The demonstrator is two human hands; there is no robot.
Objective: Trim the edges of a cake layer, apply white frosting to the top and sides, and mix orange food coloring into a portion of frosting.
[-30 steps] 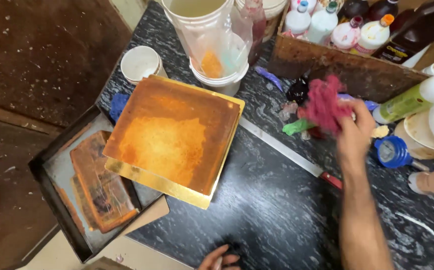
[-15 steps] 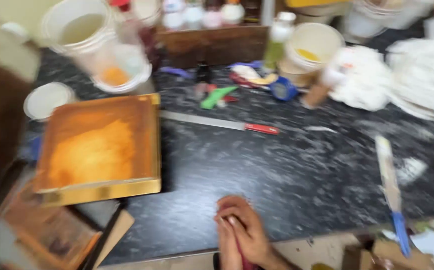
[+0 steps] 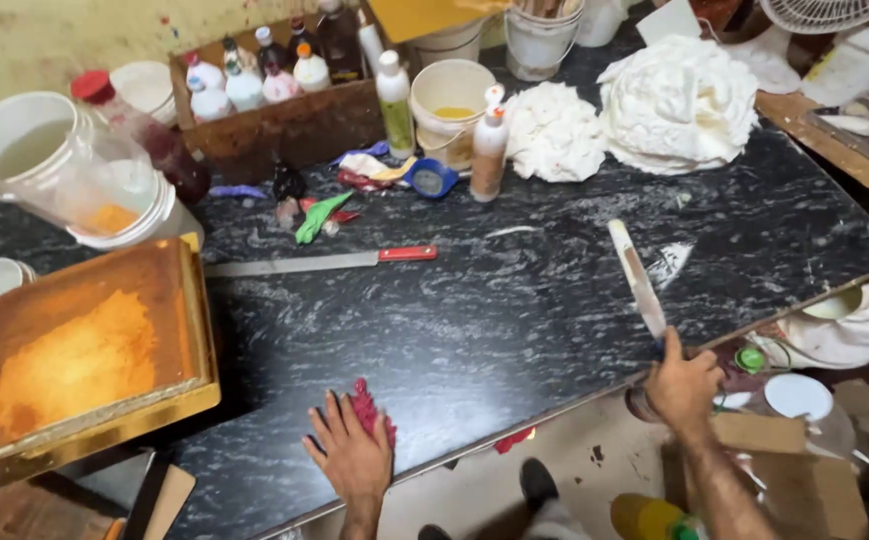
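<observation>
Left hand (image 3: 350,455) flat, fingers spread on crumpled red rag (image 3: 370,412); right hand (image 3: 683,385) fisted round pale-bladed knife (image 3: 638,280) (smeared).

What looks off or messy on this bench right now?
The orange-stained wooden tray sits askew, overhanging the near edge of the black marble table. White smears streak the table near the spatula in the right hand. The left hand presses a red rag.

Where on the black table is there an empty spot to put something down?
The biggest bare patch is mid-table, between the red-handled knife, the left hand on a red rag, and the flat tool in the right hand. It's crowded along the back by the bottle crate, yellow-filled bucket and white heaps.
</observation>
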